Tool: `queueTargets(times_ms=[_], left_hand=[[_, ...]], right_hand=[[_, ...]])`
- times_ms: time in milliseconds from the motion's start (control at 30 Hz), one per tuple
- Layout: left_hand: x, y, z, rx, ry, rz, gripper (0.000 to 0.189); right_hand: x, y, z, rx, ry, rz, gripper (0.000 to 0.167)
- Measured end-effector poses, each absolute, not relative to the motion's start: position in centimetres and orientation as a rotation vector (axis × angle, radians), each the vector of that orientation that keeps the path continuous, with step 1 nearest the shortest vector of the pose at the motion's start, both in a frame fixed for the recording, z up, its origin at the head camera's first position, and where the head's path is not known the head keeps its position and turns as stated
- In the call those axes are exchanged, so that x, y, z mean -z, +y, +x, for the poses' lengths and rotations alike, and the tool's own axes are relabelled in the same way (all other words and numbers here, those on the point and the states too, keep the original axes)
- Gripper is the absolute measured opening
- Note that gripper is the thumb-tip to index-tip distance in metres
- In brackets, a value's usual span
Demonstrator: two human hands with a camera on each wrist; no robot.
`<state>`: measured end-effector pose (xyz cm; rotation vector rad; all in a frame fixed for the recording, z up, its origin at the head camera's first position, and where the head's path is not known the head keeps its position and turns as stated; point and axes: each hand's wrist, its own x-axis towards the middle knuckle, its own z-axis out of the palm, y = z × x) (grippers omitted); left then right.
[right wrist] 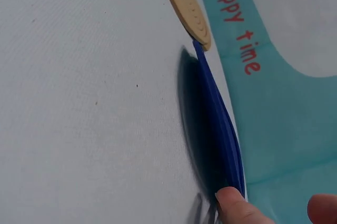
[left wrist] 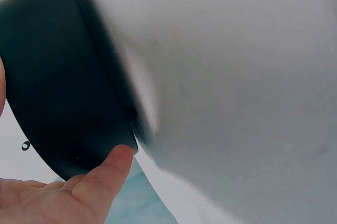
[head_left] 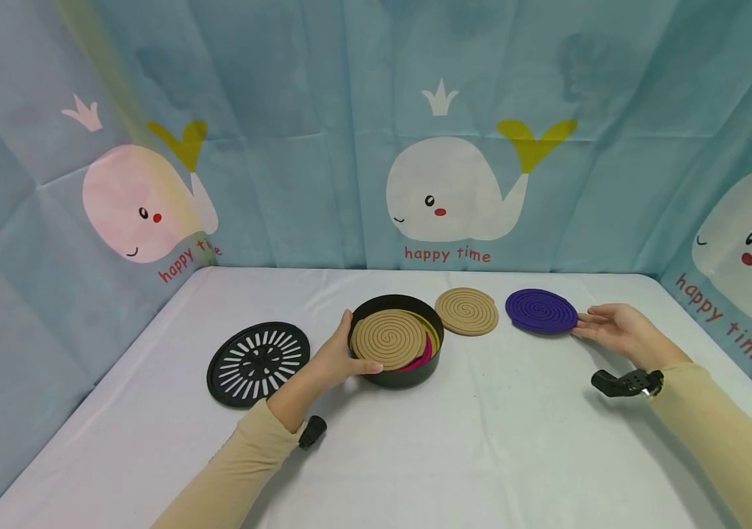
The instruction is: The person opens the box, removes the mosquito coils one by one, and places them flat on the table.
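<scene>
My left hand (head_left: 341,358) grips the left side of a round black coaster holder (head_left: 409,378), thumb at its near rim. Seen from the left wrist, the holder's dark side wall (left wrist: 58,76) lies between thumb and fingers. Inside it, a tan spiral coaster (head_left: 388,339) lies over yellow and magenta ones, whose edges show at the right. Over on the right, my right hand (head_left: 623,334) pinches the right edge of a purple spiral coaster (head_left: 540,310). In the right wrist view this coaster (right wrist: 221,124) appears edge-on, casting a shadow on the cloth.
Another tan spiral coaster (head_left: 466,311) lies flat between the holder and the purple coaster. A round black slotted lid (head_left: 244,393) rests on the white table (head_left: 495,455) left of the holder. Behind the table hangs a blue curtain (head_left: 297,198) with whale prints.
</scene>
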<state>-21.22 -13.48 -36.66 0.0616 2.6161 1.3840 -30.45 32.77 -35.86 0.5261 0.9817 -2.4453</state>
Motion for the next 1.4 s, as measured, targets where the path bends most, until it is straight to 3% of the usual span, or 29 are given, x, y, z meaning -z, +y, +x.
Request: queueTargets(times_ms=[700, 1233, 1300, 1400], left_hand=[[36.6, -13.5, -21.3, -1.375, 2.618, 0.06, 0.116], [36.3, -13.4, -21.1, -1.352, 2.623, 0.045, 0.115], [36.3, -13.4, -21.1, -1.349, 2.623, 0.045, 0.115], [36.3, -13.4, -21.1, -1.352, 2.62, 0.047, 0.115]], right_hand=[[36.2, 34.0, -28.6, 2.47, 0.939, 0.441, 0.064], [34.3, 33.0, -25.9, 2.519, 0.799, 0.313, 0.068], [34.1, 32.7, -25.4, 2.525, 0.792, 0.293, 0.063], [33.7, 32.3, -24.8, 2.523, 0.793, 0.242, 0.038]])
